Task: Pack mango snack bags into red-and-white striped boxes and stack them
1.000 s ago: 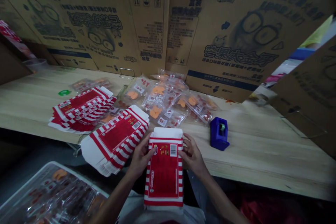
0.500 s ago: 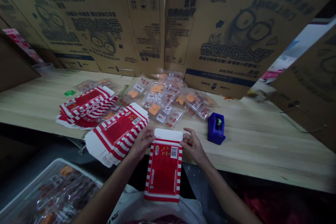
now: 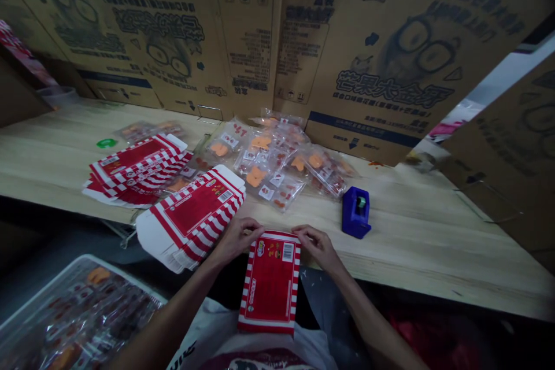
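Lightly, left hand (image 3: 236, 240) and right hand (image 3: 318, 245) half-curled, fingers (image 3: 255, 230) on the top edge of a red-striped carton (image 3: 271, 283), grip unclear

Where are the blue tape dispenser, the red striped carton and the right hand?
Blue plastic tape dispenser (image 3: 355, 214), head view, on its body.
Red-and-white striped cardboard carton (image 3: 271, 284), head view, on its red panel.
Right hand (image 3: 318, 246), head view, on its back.

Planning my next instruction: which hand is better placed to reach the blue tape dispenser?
Right, probably: the right hand rests on the red-striped carton nearer the blue tape dispenser, while the left hand is on the carton's far side.
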`<action>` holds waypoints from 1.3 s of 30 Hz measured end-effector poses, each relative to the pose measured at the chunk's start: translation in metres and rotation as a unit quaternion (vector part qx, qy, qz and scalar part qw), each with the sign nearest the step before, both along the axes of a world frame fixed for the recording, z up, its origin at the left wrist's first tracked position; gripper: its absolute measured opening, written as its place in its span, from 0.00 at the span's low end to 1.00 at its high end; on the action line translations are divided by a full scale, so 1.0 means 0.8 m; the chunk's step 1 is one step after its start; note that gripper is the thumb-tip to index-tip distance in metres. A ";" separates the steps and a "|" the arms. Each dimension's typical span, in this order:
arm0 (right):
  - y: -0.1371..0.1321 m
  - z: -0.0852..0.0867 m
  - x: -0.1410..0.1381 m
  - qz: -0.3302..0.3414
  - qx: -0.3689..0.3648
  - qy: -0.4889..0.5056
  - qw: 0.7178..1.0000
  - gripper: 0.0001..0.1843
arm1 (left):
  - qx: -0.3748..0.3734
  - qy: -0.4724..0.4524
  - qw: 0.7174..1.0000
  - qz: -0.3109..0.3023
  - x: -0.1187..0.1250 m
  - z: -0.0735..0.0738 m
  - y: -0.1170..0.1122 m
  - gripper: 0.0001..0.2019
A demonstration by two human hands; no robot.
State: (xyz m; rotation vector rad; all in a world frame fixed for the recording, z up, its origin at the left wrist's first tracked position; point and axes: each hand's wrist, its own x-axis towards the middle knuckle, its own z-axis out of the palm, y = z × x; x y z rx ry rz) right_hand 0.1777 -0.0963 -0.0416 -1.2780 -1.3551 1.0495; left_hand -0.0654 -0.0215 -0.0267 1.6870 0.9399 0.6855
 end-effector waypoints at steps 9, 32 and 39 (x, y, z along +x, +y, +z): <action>0.015 0.046 0.006 -0.033 -0.071 0.038 0.996 0.16 | 0.009 0.003 1.000 -0.029 0.011 0.026 0.020 0.12; -0.028 -0.002 -0.023 -0.102 0.015 0.094 0.990 0.08 | 0.048 -0.001 0.997 -0.057 0.021 -0.010 0.010 0.09; -0.022 -0.003 0.087 -0.449 0.088 -0.080 0.886 0.17 | 0.064 -0.010 0.994 -0.086 0.019 -0.016 0.020 0.11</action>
